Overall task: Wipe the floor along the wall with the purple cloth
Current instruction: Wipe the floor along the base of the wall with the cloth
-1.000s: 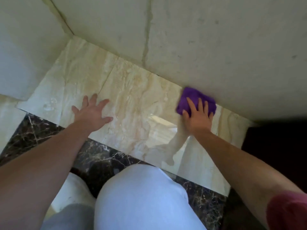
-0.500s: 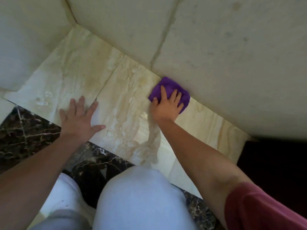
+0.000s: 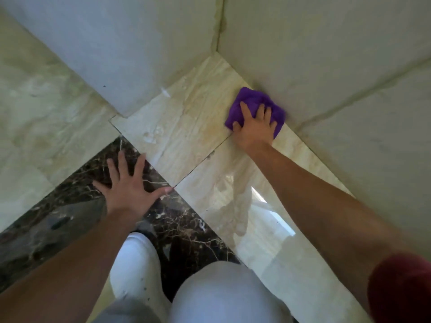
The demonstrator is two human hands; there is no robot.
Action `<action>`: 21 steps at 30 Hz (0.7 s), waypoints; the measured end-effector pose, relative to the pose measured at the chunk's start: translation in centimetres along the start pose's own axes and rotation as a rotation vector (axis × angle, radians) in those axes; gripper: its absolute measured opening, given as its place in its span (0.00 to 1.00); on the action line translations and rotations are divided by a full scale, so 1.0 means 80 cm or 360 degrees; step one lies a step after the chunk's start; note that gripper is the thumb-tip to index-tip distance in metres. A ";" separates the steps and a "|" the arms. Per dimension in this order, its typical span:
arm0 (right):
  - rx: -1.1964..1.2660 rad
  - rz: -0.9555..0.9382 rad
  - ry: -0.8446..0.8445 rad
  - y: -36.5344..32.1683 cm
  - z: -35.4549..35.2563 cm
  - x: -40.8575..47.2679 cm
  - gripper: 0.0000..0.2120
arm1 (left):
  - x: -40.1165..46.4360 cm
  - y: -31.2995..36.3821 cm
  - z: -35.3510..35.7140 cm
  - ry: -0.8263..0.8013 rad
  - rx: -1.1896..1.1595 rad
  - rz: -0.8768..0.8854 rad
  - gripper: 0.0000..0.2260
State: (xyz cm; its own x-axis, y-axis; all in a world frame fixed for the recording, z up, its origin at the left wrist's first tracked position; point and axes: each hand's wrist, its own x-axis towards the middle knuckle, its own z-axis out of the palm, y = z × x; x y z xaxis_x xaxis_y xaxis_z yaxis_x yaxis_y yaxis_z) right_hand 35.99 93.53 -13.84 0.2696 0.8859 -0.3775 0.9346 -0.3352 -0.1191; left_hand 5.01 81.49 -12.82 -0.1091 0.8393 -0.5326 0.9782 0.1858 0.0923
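Observation:
A crumpled purple cloth [image 3: 249, 99] lies on the beige marble floor [image 3: 193, 127], pressed against the foot of the pale wall [image 3: 326, 54]. My right hand [image 3: 254, 129] lies flat on the cloth with fingers spread, pushing it down; part of the cloth is hidden under the palm. My left hand [image 3: 127, 187] rests flat with fingers apart on the dark veined marble strip [image 3: 191, 229], holding nothing, well left and nearer than the cloth.
A second wall block [image 3: 130, 54] juts out at left and meets the far wall in a corner just beyond the cloth. My knee in light trousers [image 3: 224, 292] and a white shoe [image 3: 135, 264] sit at the bottom. Beige floor continues to the right along the wall.
My right hand has slid the purple cloth leftward along the wall base toward the corner. My left hand has shifted from the beige tile onto the dark marble strip.

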 end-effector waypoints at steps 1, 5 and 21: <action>0.0004 -0.0079 -0.0006 -0.012 -0.003 0.012 0.31 | 0.000 -0.002 0.002 -0.0012 -0.0078 0.0004 0.52; 0.0059 -0.0322 0.0028 -0.059 -0.011 0.058 0.30 | 0.003 -0.010 0.007 -0.0027 -0.0153 0.0044 0.50; 0.0042 -0.1003 -0.0413 -0.148 -0.041 0.043 0.31 | 0.003 -0.023 -0.024 -0.0254 -0.0323 0.0104 0.46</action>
State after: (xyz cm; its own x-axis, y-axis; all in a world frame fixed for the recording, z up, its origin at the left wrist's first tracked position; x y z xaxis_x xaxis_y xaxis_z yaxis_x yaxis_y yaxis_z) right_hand 26.59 101.62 -10.74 -0.3919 0.8099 -0.4365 0.8880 0.2088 -0.4097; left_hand 2.81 82.37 -11.48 -0.0019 0.7648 -0.6443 0.9251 0.2460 0.2893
